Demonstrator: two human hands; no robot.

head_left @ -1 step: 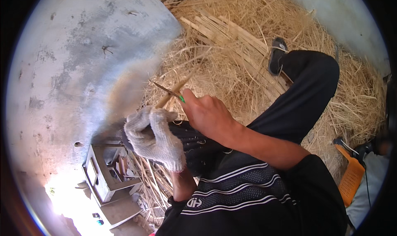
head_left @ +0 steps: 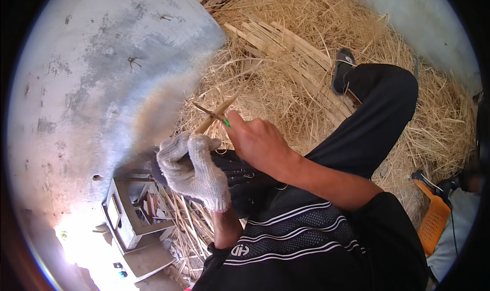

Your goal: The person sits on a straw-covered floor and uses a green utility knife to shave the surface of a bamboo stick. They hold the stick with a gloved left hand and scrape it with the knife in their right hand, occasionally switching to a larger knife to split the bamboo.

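My left hand (head_left: 196,171), in a white knitted work glove, is closed round a pale strip of split wood or bamboo (head_left: 220,107) that points up and away from me. My bare right hand (head_left: 260,143) grips a knife (head_left: 205,110). A bit of green shows at its handle, beside my thumb. The narrow dark blade lies across the strip, just beyond the glove. Most of the handle is hidden in my fist. Both hands are above my dark-trousered legs.
Shavings (head_left: 286,102) cover the floor, with long split strips (head_left: 306,71) lying on them. A stained wall (head_left: 102,87) rises at left. A small wooden frame or stool (head_left: 130,235) stands lower left. An orange plastic chair (head_left: 434,224) and part of another person are at right.
Both hands, the knife and the strip sit very slightly further right and lower in the picture. My grips look the same.
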